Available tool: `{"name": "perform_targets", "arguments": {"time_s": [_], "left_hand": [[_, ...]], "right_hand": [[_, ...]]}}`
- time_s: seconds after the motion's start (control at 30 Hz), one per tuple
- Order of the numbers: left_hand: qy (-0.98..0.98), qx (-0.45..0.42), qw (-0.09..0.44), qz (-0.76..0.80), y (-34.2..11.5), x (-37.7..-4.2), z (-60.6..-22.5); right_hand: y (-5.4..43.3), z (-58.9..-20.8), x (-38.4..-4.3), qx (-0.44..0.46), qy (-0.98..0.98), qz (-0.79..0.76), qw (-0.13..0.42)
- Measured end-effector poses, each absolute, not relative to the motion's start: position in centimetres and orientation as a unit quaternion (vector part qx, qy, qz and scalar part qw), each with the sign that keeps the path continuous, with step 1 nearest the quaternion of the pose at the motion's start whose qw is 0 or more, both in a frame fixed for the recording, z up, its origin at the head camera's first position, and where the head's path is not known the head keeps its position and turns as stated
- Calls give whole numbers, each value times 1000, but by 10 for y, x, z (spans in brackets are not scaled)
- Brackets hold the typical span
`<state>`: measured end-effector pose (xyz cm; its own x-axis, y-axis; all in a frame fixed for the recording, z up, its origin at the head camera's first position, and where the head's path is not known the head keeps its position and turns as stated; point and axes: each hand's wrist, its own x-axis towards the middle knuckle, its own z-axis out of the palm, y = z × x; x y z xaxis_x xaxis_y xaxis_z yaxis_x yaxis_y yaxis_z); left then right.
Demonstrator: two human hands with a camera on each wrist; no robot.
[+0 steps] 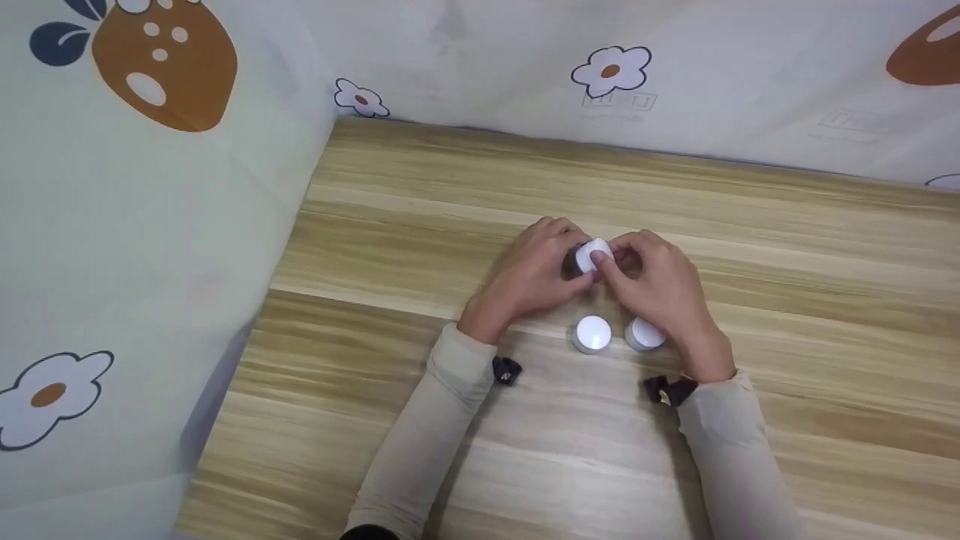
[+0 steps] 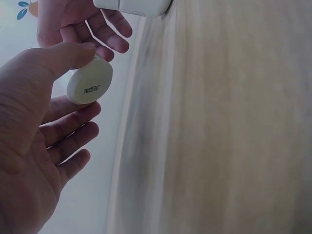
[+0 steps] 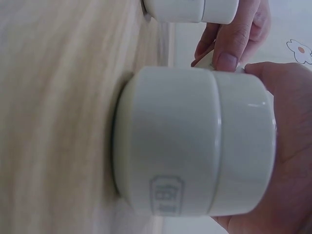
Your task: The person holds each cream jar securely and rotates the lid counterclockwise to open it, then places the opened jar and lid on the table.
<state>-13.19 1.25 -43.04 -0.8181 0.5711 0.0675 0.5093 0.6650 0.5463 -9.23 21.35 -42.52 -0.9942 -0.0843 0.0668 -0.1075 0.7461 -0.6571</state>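
Note:
Above the wooden table, a small white jar (image 1: 591, 256) is held between both hands. My left hand (image 1: 531, 268) pinches it with thumb and index finger, the other fingers spread apart. In the left wrist view the jar's round base (image 2: 90, 83) faces the camera, with a printed code on it. My right hand (image 1: 666, 283) grips the jar's white lid from the other side, thumb on top. Whether the lid is turned or loose I cannot tell. Two lidded white jars stand below the hands: one jar (image 1: 592, 334) in the middle, another jar (image 1: 645, 334) partly under the right hand.
The wood-grain table (image 1: 390, 360) runs up to a pale patterned cloth (image 1: 465, 67) at the back and left. A black wrist device (image 1: 507, 370) sits at the left cuff, and a second device (image 1: 670, 391) at the right cuff. A standing jar (image 3: 175, 141) fills the right wrist view.

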Motion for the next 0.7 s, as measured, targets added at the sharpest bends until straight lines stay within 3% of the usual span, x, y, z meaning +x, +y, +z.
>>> {"name": "perform_targets", "arguments": {"time_s": [0.37,0.7], "left_hand": [[907,329,47,260,20,-129,-435],[908,312,53,274,15,-130,-434]], "right_hand": [[213,-427,-92,53,-937,344,7],[212,-424,-91,2,-945,328,17]]}}
